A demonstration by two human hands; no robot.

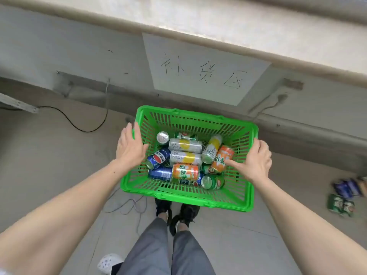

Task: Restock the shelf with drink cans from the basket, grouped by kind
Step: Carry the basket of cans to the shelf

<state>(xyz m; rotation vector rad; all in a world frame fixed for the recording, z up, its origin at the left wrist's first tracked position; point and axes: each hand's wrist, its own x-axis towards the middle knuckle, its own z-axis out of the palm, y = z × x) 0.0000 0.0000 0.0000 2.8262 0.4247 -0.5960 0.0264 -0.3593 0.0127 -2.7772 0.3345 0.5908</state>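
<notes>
The green basket [190,197] sits on the floor by the person's shoes, against the wall, full of mixed cans [185,155] lying on their sides. The left hand [130,147] hovers flat-fingered at its left rim, holding nothing; the right hand [256,161] curls over the right rim. Lifting looks next: take both rims evenly and keep it level so the cans don't roll.

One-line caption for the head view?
Both hands, left and right, at the sides of a green basket of mixed drink cans.

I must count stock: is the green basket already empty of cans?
No, the green basket holds many cans, among them an orange can and a blue can.
</notes>
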